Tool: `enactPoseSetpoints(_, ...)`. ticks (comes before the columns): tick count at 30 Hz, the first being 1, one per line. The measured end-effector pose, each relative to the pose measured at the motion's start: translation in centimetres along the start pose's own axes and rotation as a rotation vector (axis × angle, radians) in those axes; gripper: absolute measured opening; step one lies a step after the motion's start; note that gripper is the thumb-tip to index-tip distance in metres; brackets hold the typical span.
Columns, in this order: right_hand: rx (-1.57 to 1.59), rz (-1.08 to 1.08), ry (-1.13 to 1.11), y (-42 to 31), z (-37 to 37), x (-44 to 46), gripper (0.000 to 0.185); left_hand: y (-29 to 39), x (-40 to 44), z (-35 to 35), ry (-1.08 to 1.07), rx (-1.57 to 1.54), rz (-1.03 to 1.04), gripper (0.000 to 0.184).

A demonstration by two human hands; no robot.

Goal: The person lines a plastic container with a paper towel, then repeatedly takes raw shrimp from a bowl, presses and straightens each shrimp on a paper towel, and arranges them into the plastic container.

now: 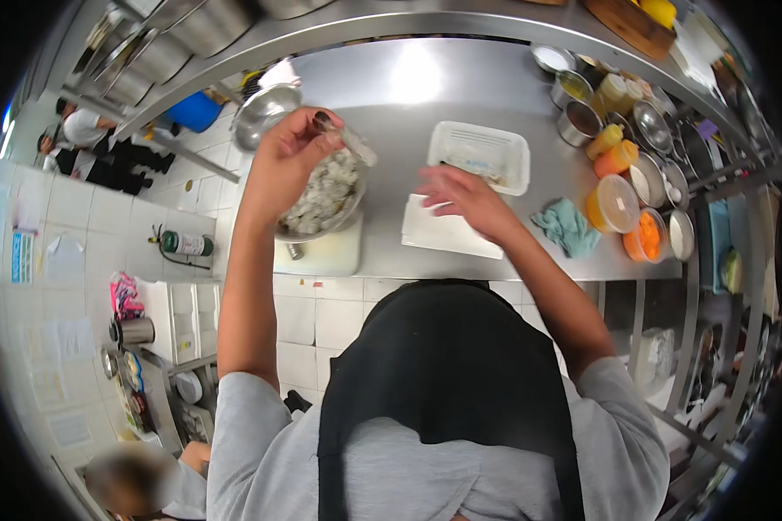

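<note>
My left hand (pixel 291 161) is raised over a metal bowl (pixel 343 224) heaped with peeled, greyish-white shrimp (pixel 326 195). Its fingers pinch a pale, translucent piece with a dark end, which looks like a raw shrimp (pixel 356 146). Under the bowl lies a white cutting board (pixel 339 253). My right hand (pixel 467 201) hovers, slightly blurred, between a white plastic tray (pixel 521 161) and a flat white slab or lid (pixel 443 234). Its fingers are apart with nothing seen in them. Small remnants lie in the tray.
A teal cloth (pixel 565 227) lies right of my right hand. Sauce bottles (pixel 615 158), tubs (pixel 613 204) and metal pots (pixel 579 123) crowd the table's right side. Another metal bowl (pixel 268 113) stands at the far left. A steel shelf (pixel 365 35) crosses above. Other people stand at left.
</note>
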State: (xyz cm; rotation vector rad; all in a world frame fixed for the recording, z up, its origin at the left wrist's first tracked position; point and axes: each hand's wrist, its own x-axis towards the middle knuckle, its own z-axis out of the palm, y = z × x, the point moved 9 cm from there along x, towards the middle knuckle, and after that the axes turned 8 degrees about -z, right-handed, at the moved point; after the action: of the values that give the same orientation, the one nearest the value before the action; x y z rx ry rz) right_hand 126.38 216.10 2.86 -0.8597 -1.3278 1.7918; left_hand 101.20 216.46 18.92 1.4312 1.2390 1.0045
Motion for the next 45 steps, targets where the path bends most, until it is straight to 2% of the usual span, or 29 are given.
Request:
enactPoseSetpoints(3, 0.592, 0.242, -0.046, 0.1, 2.5, -0.4, 0.047, -1.6, -0.3, 5.3, -0.083, -0.082, -0.022, 0.023)
enactPoseSetpoints(4, 0.638, 0.234, -0.062, 0.5, 1.8, -0.7, 0.045, -2.7, -0.4, 6.9, -0.107, -0.042, -0.033, 0.026)
enactPoseSetpoints(6, 0.727, 0.222, -0.108, 1.8, 0.5, -1.4, 0.04, -7.1, -1.4, 9.9, -0.181, -0.272, -0.279, 0.029)
enactPoseSetpoints(10, 0.506, 0.267, 0.028, 4.5, -3.4, -4.2, 0.04, -13.3, -3.2, 15.2, -0.288, -0.714, -0.682, 0.03)
enactPoseSetpoints(13, 0.173, 0.237, 0.076, 6.8, -5.4, -4.8, 0.035, -18.2, -2.7, 17.2, -0.4, -0.66, -0.812, 0.032)
enactPoseSetpoints(16, -0.398, 0.164, 0.032, 8.3, -6.8, -4.4, 0.031, -23.9, -1.1, 17.3, -0.253, -0.259, -0.706, 0.028)
enactPoseSetpoints(19, -0.787, -0.039, 0.14, 9.7, -6.9, -4.1, 0.031, -28.0, 0.7, 17.7, -0.205, 0.252, -0.246, 0.032)
enactPoseSetpoints(20, -0.959, -0.032, 0.14, 9.8, -6.6, -4.2, 0.033, -28.3, 0.6, 17.7, -0.163, 0.393, -0.151, 0.032)
enactPoseSetpoints(22, -1.113, -0.185, 0.091, 11.7, -6.7, -3.8, 0.035, -27.8, 0.2, 18.0, -0.072, 0.664, 0.05, 0.033)
enactPoseSetpoints(23, -1.19, -0.26, 0.062, 12.5, -6.6, -3.8, 0.036, -27.0, -0.1, 18.2, -0.044, 0.72, 0.055, 0.032)
enactPoseSetpoints(25, -1.147, -0.28, 0.122, 11.4, -6.5, -4.3, 0.033, -24.0, -1.0, 18.8, 0.012, 0.828, 0.058, 0.029)
enactPoseSetpoints(28, -1.125, -0.295, 0.109, 10.2, -5.4, -4.2, 0.03, -23.4, -0.8, 20.0, -0.034, 0.78, 0.127, 0.03)
enactPoseSetpoints(31, -1.169, -0.266, 0.059, 11.4, -5.8, -3.6, 0.03, -24.2, 0.1, 20.9, -0.116, 0.825, 0.097, 0.027)
enactPoseSetpoints(35, -1.166, -0.286, 0.063, 11.3, -6.2, -4.2, 0.029, -24.6, 0.1, 21.0, -0.11, 0.747, 0.123, 0.025)
enactPoseSetpoints(38, -1.099, -0.319, 0.155, 9.7, -6.0, -5.0, 0.017, -23.7, 0.0, 21.7, -0.116, 0.72, 0.11, 0.022)
enactPoseSetpoints(45, -1.251, -0.354, 0.059, 11.1, -6.6, -5.5, 0.009, -24.2, -0.4, 24.1, -0.046, 0.606, 0.275, 0.014)
